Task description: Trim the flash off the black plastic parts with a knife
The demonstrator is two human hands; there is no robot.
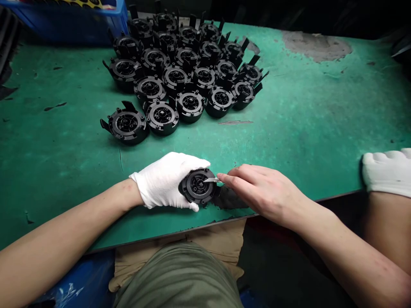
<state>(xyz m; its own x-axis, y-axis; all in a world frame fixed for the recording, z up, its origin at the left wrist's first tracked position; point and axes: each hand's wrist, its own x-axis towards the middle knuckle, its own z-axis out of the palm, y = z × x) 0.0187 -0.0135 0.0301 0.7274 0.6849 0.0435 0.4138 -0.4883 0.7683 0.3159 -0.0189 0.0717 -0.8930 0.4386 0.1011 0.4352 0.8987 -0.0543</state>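
Note:
My left hand [170, 179], in a white glove, is wrapped around a round black plastic housing [196, 197] near the table's front edge. The housing's ringed, ribbed face is turned up. My bare right hand [257, 186] grips a small knife [212, 180] with a pale, pointed blade. Its tip lies over the inner part of the housing's face; whether it touches cannot be made out. Most of the knife's handle is hidden in my fingers. Beyond my hands stands a group of similar black housings [191, 102], several with upright tabs.
A blue bin [73, 28] stands at the back left of the green table [308, 124]. Another person's white-gloved hand [387, 171] rests at the right edge. A grey worn patch [316, 46] marks the back right, and dark residue [231, 199] lies beside the held housing.

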